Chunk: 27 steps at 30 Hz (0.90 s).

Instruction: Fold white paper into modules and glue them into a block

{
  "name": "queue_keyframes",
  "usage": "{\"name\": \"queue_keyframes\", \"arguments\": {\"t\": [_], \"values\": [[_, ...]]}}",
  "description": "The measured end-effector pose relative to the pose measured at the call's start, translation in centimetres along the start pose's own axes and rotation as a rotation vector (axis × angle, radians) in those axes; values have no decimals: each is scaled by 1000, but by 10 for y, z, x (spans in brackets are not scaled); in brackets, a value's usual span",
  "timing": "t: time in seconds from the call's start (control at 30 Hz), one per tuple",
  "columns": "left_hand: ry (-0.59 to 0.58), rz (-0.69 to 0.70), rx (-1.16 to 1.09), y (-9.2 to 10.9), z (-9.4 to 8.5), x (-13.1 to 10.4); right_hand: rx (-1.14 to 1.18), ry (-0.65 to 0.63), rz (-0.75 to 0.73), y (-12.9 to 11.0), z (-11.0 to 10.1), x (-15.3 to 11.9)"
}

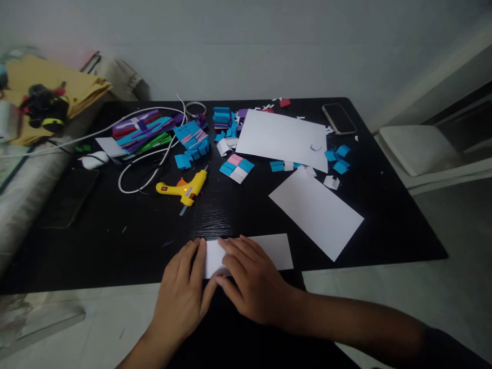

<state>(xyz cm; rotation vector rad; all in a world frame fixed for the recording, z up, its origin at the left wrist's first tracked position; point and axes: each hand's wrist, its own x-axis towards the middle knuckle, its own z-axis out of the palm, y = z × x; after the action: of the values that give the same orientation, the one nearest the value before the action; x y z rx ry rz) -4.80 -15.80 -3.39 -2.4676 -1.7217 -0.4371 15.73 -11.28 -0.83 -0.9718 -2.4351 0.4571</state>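
Note:
A narrow strip of white paper (274, 251) lies along the table's front edge, under both hands. My left hand (182, 287) holds its left end, fingers stretched over the strip and thumb at the near edge. My right hand (253, 282) grips the strip's middle, its bent fingers on top and its thumb almost meeting the left one. The palms and part of the paper are hidden. Beyond the hands lies a yellow hot glue gun (184, 188) with a small glowing light. Right of the strip rests a larger white paper sheet (317, 212).
Several folded blue, pink and white paper pieces (237, 168) lie mid-table, near another white sheet (282, 138). Coloured paper strips (146, 130) and a looped white cable (122, 177) are at the back left. A phone (339, 119) lies at the back right of the black table (400, 225).

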Motion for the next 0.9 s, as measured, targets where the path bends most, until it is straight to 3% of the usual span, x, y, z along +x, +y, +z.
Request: {"name": "queue_keyframes", "arguments": {"t": [0.17, 0.5, 0.6, 0.73, 0.9], "values": [[14, -34, -26, 0, 3, -2, 9, 51, 43, 8, 5, -8], [2, -30, -67, -3, 0, -1, -153, 62, 303, 50, -44, -71], [-22, -12, -106, -8, 0, -5, -180, 81, 253, 57, -45, -76], [-13, 36, -200, -21, -1, -13, -238, 92, 68, 69, -48, -74], [-17, 27, -621, -37, -21, 1, 56, 120, -95, 76, -62, -57]]}}
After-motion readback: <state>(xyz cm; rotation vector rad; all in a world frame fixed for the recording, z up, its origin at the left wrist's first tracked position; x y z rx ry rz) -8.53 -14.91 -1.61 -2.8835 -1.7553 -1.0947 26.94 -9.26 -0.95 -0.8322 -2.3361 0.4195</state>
